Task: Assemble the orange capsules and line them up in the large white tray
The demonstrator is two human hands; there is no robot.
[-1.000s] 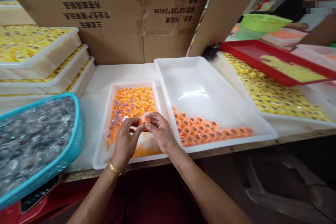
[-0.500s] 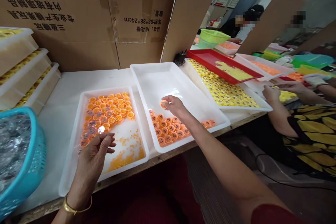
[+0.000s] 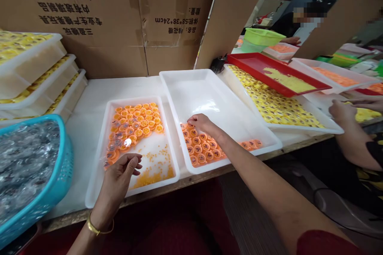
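My right hand (image 3: 200, 122) is in the large white tray (image 3: 191, 87), at the far left end of its orange cups (image 3: 206, 147). The fingers are pinched on a small orange cup, mostly hidden beneath them. The cups stand in close rows with dark-printed tops. My left hand (image 3: 127, 171), with a gold bangle on the wrist, hovers over the near left part of the smaller white tray (image 3: 171, 143). Its fingers are loosely bent and apart, with nothing visible in them. Behind it lie orange cups (image 3: 140, 119) with orange bits inside; loose orange bits (image 3: 155, 173) cover the near right corner.
A blue basket (image 3: 61, 159) of clear plastic pieces stands at left, before stacked white trays (image 3: 32, 75) of yellow cups. Cardboard (image 3: 104, 48) walls the back. On the right, a red tray (image 3: 251, 63) overlaps a tray of yellow cups (image 3: 275, 99). A co-worker's hands (image 3: 344, 111) work beyond.
My right hand has lowered the orange cup to the end of the rows. My left hand stays over the smaller tray in much the same pose. The view has shifted, moving everything rightward.
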